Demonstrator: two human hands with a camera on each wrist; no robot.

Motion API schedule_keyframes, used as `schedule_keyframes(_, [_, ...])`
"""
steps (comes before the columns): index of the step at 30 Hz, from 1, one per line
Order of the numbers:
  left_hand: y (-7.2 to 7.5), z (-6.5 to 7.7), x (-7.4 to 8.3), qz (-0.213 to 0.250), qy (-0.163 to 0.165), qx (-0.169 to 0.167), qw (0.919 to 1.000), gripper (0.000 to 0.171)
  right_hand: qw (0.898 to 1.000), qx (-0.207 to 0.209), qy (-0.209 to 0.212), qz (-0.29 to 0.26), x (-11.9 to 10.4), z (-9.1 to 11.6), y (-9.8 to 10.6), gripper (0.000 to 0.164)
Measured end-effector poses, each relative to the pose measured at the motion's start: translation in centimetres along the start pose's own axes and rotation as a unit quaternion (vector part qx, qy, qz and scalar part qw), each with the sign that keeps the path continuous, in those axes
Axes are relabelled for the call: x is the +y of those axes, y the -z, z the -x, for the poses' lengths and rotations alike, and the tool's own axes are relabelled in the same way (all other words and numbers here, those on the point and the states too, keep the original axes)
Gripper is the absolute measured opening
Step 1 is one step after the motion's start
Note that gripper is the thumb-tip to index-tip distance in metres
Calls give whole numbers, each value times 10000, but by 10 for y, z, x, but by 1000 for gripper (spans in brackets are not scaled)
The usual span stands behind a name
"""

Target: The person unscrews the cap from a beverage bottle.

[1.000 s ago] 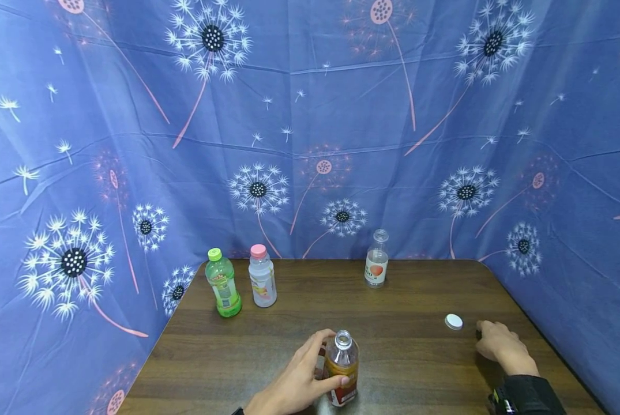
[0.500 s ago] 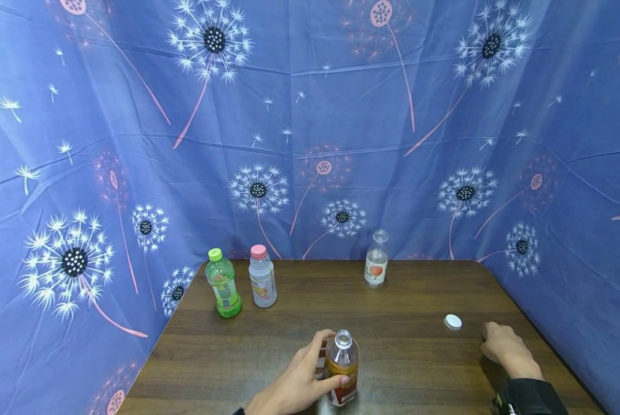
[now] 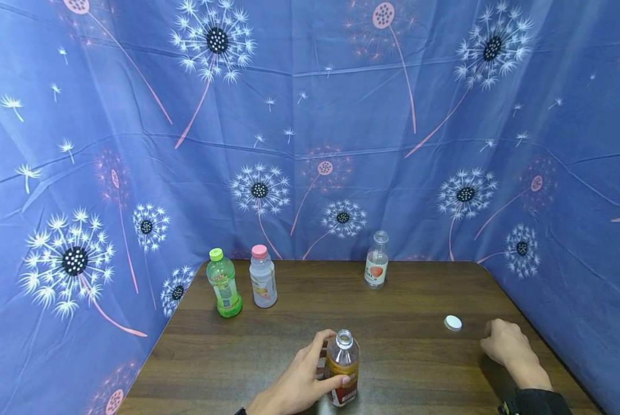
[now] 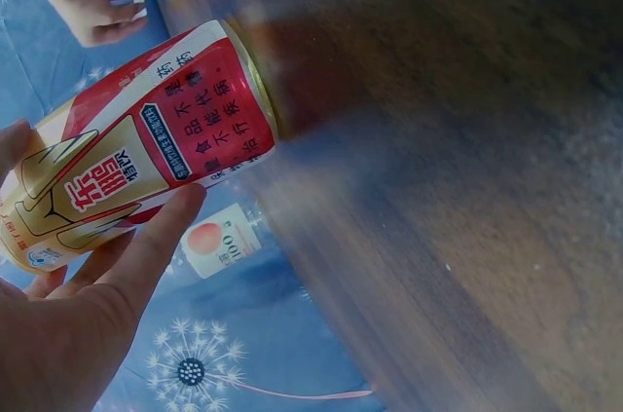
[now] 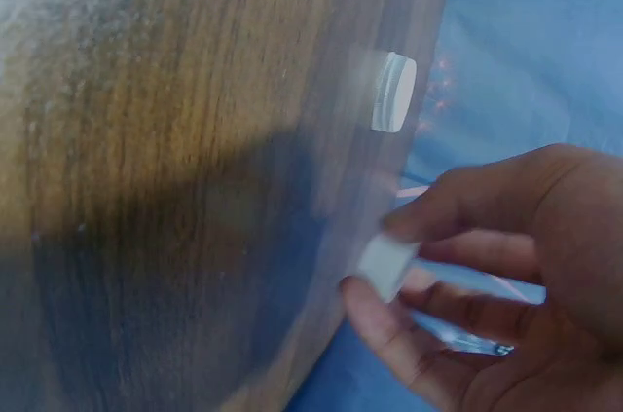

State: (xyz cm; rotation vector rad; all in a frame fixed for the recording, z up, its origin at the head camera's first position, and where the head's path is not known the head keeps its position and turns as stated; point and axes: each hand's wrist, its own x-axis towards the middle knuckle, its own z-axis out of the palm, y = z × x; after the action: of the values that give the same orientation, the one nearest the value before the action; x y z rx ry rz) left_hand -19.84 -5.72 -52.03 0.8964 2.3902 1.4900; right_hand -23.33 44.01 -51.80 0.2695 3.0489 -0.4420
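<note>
My left hand [image 3: 304,374] grips an uncapped bottle [image 3: 345,356] around its body, thumb at the front. In the head view it stands upright on the table. The left wrist view shows its red and gold label [image 4: 156,139] with printed characters. Over at the right side of the table, my right hand [image 3: 508,346] pinches a small white bottle cap [image 5: 386,264] between thumb and fingers, as the right wrist view shows; from the head the cap is hidden. Beside that hand, apart from it, a wider white lid [image 3: 453,323] lies on the wood.
A green bottle [image 3: 224,288] with a green cap and a pale bottle [image 3: 263,282] with a pink cap stand at the back left. An uncapped clear bottle [image 3: 376,268] stands at the back edge. Blue dandelion-print cloth [image 3: 310,104] surrounds the wooden table [image 3: 403,323].
My right hand has shifted slightly to the right, away from the white lid, and turned a little. The left hand and its bottle have stayed in place.
</note>
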Motion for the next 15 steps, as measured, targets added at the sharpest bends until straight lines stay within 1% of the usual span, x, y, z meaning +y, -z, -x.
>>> schedule_keyframes(4, [-1,0,0,-30,7,1,10000,68,9995,291,97,-114,-9,4,6,31])
schedule_keyframes(8, [-1,0,0,-43,26,-6,10000,68,9970,672,351,-159,-25,11,14,32])
schedule_keyframes(12, [-1,0,1,-20,17,-15,10000,67,9910,1145,649,-230,-48,21,24,34])
schedule_keyframes(15, [-1,0,1,-5,9,0,10000,67,9825,1578,950,-263,-64,28,30,30])
